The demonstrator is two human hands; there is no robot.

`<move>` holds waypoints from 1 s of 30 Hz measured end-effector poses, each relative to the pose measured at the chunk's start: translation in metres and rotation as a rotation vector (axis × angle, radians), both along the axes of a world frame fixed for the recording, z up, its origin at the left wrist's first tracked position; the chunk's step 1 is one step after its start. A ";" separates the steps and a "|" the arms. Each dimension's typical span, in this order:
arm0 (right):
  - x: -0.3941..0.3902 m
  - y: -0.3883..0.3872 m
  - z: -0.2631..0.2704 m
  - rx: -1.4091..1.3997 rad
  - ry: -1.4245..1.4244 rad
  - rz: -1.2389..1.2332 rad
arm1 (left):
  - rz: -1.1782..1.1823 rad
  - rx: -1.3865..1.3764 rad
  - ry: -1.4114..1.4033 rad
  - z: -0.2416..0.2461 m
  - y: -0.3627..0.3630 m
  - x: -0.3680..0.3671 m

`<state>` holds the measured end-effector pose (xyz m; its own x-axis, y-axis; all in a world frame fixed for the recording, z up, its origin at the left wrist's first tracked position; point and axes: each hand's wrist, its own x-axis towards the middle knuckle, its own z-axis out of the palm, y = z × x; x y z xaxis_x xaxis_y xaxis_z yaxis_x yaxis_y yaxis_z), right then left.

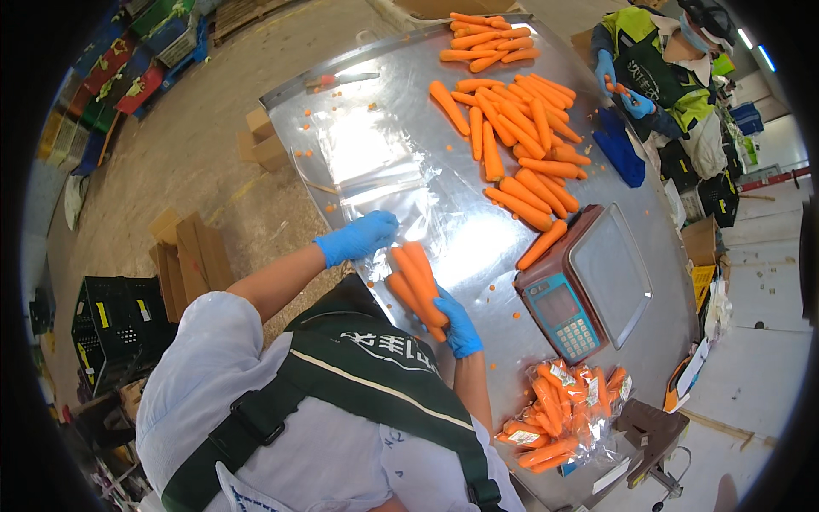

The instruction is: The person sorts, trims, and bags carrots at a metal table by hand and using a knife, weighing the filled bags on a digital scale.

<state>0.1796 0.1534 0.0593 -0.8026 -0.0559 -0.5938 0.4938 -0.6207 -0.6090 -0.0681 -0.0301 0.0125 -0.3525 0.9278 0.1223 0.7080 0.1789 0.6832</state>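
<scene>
Several carrots (pixel 416 281) rest in my right hand (pixel 457 323), which wears a blue glove and has its fingers closed around their lower ends. My left hand (pixel 368 235), also gloved in blue, lies on the edge of a stack of clear plastic bags (pixel 377 173); whether its fingertips pinch the film cannot be told. Loose carrots (pixel 524 128) are heaped on the metal table (pixel 461 269) beyond my hands. A red-brown weighing scale (pixel 576 288) with a bare pan stands to their right. Bagged carrots (pixel 563 409) bearing labels lie near the right front edge.
A knife (pixel 342 79) with a red and black handle lies at the table's far left. Blue cloth (pixel 620 150) lies near the far right edge, beside a co-worker (pixel 665 77) holding carrot pieces. A dark crate (pixel 121 326) and cardboard boxes (pixel 192 256) stand on the floor left.
</scene>
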 end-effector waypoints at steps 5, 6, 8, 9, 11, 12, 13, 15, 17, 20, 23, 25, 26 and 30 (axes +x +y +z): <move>0.003 -0.001 -0.005 0.005 0.023 -0.053 | 0.252 0.033 -0.704 0.008 0.001 -0.022; 0.003 -0.003 -0.003 0.004 0.026 -0.063 | 0.330 0.146 -0.915 0.016 -0.004 -0.023; 0.001 0.002 0.003 -0.114 0.014 -0.065 | 0.214 0.113 -0.806 0.021 -0.013 -0.021; -0.001 0.003 0.008 -0.174 0.005 -0.062 | 0.160 0.097 -0.753 0.025 -0.017 -0.018; -0.008 0.000 0.012 -0.226 -0.022 -0.114 | 0.054 0.046 -0.653 0.032 -0.020 -0.014; -0.012 -0.001 0.013 -0.250 -0.031 -0.145 | 0.057 0.058 -0.657 0.040 -0.021 -0.011; -0.016 -0.002 0.012 -0.243 -0.056 -0.197 | 0.059 0.071 -0.664 0.048 -0.022 -0.006; -0.024 -0.006 0.007 -0.230 -0.104 -0.293 | 0.222 0.077 -0.813 0.064 -0.019 0.000; -0.023 -0.008 -0.001 -0.393 -0.052 -0.349 | 0.217 0.092 -0.652 0.068 -0.018 -0.002; -0.026 -0.014 -0.006 -0.274 -0.052 -0.302 | 0.161 0.127 -0.767 0.054 -0.009 0.003; -0.033 -0.027 0.009 0.078 0.027 -0.185 | 0.222 0.156 -0.654 0.054 0.004 0.012; -0.033 -0.031 0.011 0.150 0.108 -0.183 | 0.145 0.150 -0.527 0.055 0.006 0.020; -0.030 -0.032 0.000 0.093 0.141 -0.221 | 0.107 0.147 -0.463 0.055 0.007 0.024; -0.025 -0.034 -0.021 -0.236 0.111 -0.436 | 0.200 0.012 -0.255 0.048 -0.012 0.020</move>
<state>0.1541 0.1195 0.0382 -0.8387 0.1756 -0.5154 0.0987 -0.8819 -0.4610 -0.0482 -0.0425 0.0603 -0.5481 0.8362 0.0173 0.4656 0.2878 0.8369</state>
